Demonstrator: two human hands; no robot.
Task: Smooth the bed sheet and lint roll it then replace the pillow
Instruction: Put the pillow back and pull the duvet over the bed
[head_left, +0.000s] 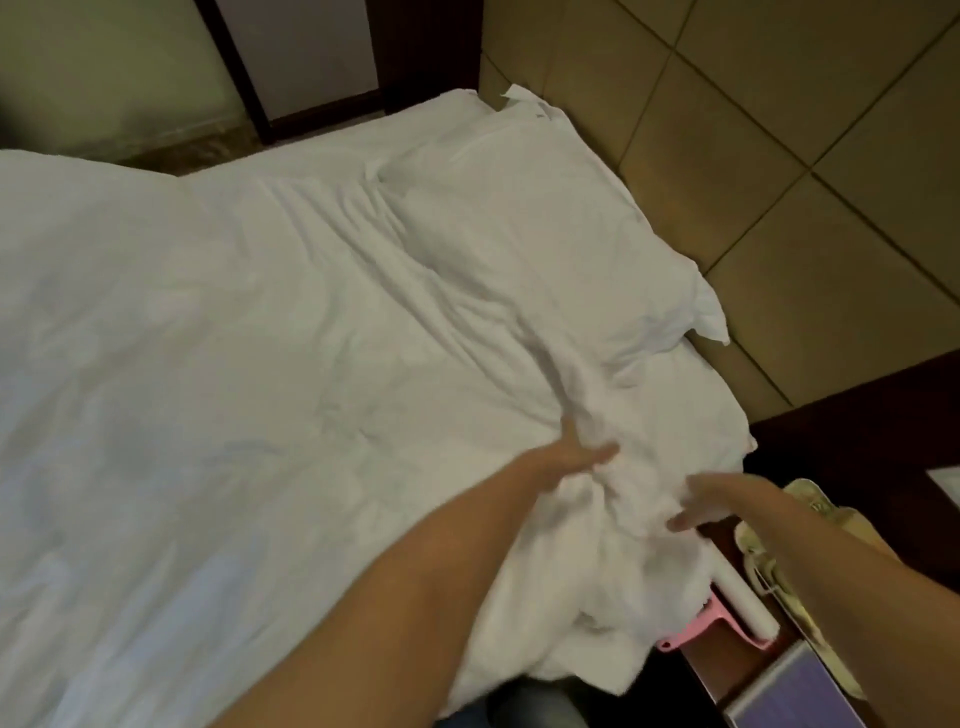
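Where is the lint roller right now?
Head view, lower right: the lint roller lies on the nightstand, just below the right hand, its pink handle partly tucked under the bunched sheet.

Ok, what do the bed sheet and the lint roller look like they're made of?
The bed sheet: woven fabric, probably cotton or a blend, matte white; it creases and bunches softly. The lint roller: smooth pink handle, likely plastic; white roll looks like paper tape, though blurred.

Before me the white sheet (208, 338) lies wrinkled, bunched at its near corner; 1 white pillow (519, 218) beyond; pink-handled lint roller (743, 603) at my right.
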